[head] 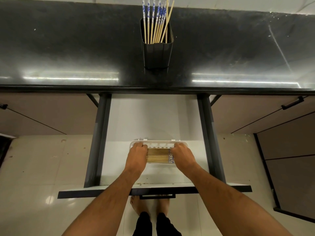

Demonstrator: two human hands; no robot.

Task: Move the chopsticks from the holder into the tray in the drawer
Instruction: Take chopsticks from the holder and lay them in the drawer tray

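Note:
A dark rectangular holder (157,53) stands on the black countertop with several chopsticks (157,23) upright in it, most with blue-and-white tops. In the open drawer lies a white plastic tray (157,142) holding several chopsticks (158,155) laid flat side by side. My left hand (137,155) rests over the left ends of those chopsticks, fingers curled at the tray's far left rim. My right hand (182,155) covers their right, blue-patterned ends, fingers curled at the far right rim. Whether either hand grips a chopstick is hidden.
The white-floored drawer (153,116) is pulled out between dark side rails, its front panel and handle (157,196) near my body. The glossy black countertop (68,48) spans the top. Cabinet doors flank the drawer. My bare feet stand on pale tiles below.

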